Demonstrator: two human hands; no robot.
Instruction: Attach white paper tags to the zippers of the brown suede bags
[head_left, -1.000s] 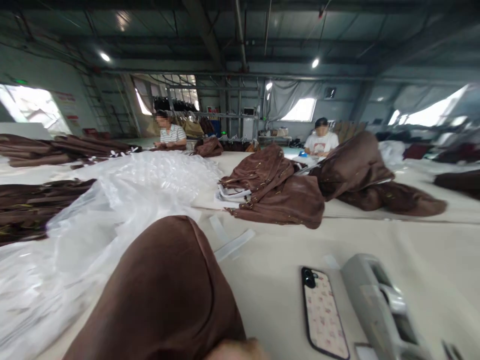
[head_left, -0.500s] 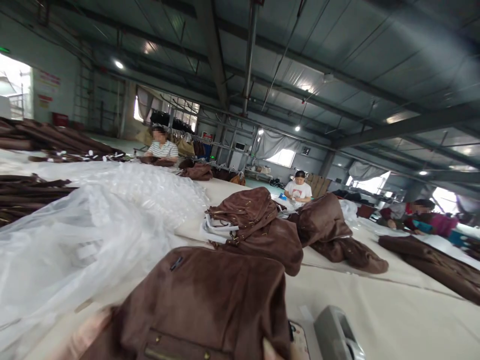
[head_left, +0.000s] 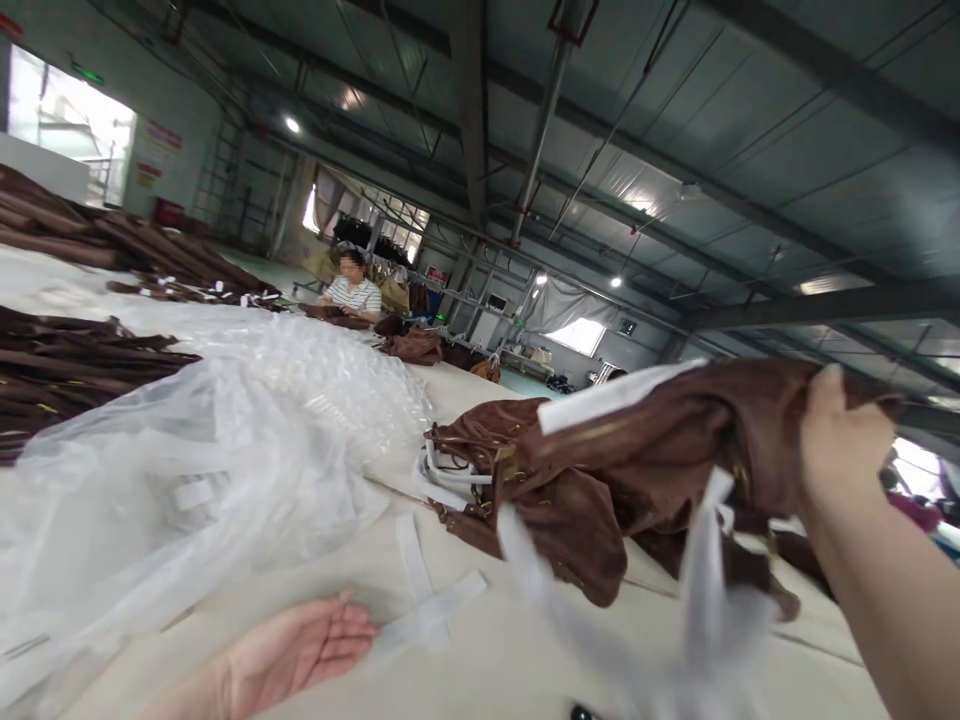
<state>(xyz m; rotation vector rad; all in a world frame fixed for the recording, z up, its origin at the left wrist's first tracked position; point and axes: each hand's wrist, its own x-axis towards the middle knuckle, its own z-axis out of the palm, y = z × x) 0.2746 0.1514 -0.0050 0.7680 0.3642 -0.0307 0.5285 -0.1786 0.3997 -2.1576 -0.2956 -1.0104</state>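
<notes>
My right hand is raised at the right, its fingers gripping a brown bag by one end. The bag hangs sideways in the air, with a white strip along its upper edge. Blurred pale strips dangle or fall below it; I cannot tell whether they are attached. Low on the left, my left hand is open, palm up, holding nothing. Its fingertips are close to two crossed white strips on the table. Another brown bag lies behind, partly covered by the raised one.
Crumpled clear plastic bags spread over the left of the pale table. Brown straps or pieces are stacked beyond them. Across the table sits a person in a striped shirt. A small dark object shows at the bottom edge.
The brown bag has gone from the near table up and to the right in my right hand. My left hand has let go of it and opened. White strips now show on the table.
</notes>
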